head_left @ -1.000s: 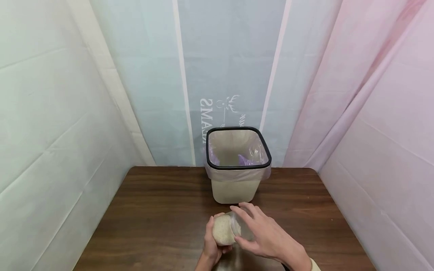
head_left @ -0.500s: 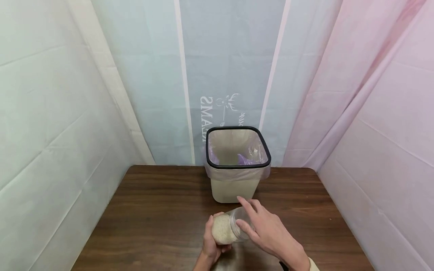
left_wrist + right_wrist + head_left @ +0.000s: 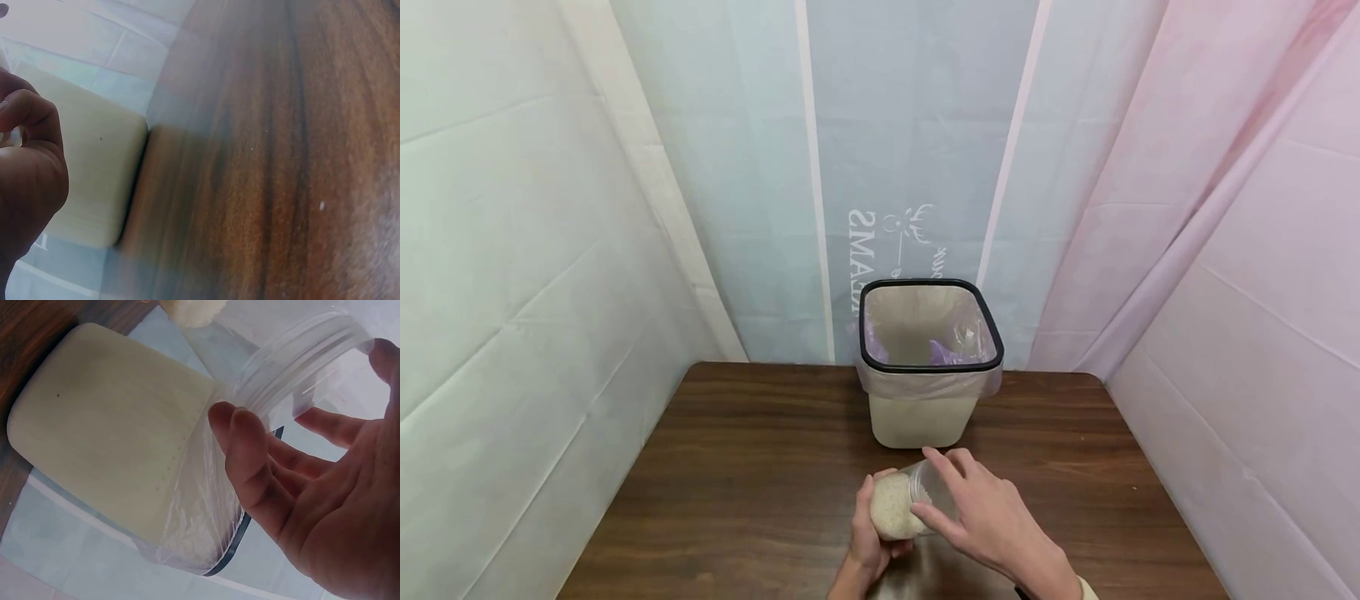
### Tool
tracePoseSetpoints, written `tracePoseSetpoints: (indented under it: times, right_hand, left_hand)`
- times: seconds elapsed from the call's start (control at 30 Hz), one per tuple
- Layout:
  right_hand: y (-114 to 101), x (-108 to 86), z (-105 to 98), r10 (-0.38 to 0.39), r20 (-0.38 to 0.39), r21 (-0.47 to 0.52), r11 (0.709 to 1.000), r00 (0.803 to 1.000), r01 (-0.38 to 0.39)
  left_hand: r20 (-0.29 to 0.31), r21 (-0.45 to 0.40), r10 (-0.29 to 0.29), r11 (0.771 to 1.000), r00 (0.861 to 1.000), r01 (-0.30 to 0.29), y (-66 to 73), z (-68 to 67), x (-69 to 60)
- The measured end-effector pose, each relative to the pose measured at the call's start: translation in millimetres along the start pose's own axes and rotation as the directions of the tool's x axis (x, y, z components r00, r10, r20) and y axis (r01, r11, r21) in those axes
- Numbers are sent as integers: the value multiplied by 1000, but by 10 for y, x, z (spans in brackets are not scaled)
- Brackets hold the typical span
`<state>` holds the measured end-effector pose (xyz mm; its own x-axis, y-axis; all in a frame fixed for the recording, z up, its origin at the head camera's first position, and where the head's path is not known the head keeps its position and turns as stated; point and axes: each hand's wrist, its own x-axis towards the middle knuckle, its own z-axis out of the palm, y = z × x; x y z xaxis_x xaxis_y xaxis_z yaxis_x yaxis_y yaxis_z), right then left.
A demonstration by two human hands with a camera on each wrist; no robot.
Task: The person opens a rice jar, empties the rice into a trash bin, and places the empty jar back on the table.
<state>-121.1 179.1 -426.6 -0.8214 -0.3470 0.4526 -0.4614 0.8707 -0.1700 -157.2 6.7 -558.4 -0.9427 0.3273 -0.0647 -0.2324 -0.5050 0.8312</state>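
A clear jar (image 3: pixel 895 507) of pale, rice-like grains lies tilted on its side above the front of the table. My left hand (image 3: pixel 867 533) grips its grain-filled end from the left and below. In the left wrist view, curled fingers of the left hand (image 3: pixel 28 144) show at the edge, and the jar is mostly hidden. My right hand (image 3: pixel 988 512) spans the jar's clear ridged end, thumb on the near side and fingers on the far side. The right wrist view shows the right hand (image 3: pixel 319 469) curled around a clear threaded ring (image 3: pixel 300 359); whether this is lid or neck I cannot tell.
Just beyond the hands stands a cream waste bin (image 3: pixel 917 421) with a black rim (image 3: pixel 928 367) and a thin purplish bag liner (image 3: pixel 951 354). The brown wooden table (image 3: pixel 752 483) is enclosed by pale curtains (image 3: pixel 917 125) at the back and sides.
The right hand's fingers lifted and spread half a second ago, and now close around the jar's clear end again, turned slightly. The left hand and jar stay almost in place.
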Motion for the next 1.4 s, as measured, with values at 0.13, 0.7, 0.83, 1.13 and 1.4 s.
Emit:
tracePoseSetpoints:
  times: [0.13, 0.7, 0.83, 1.13, 1.4]
  right_hand:
    - [-9, -1, -9, -20, -16, 0, 1000, 1000, 20]
    - [4, -29, -58, -92, 14, 16, 996, 996, 92]
    - [16, -30, -64, -122, 11, 34, 992, 992, 122]
    - [52, -19, -52, -40, -30, 37, 998, 999, 41]
    - [43, -21, 13, 12, 5, -47, 999, 1000, -12]
  left_hand:
    - [7, -16, -4, 1000, 1000, 4, -2, -6, -3]
    - [-17, -22, -11, 1000, 1000, 11, -16, 10, 22]
    - [-17, -9, -13, 1000, 1000, 13, -16, 2, 22]
    - [5, -15, -9, 1000, 1000, 9, 4, 16, 26]
    - [-10, -15, -25, 1000, 1000, 25, 6, 35, 5]
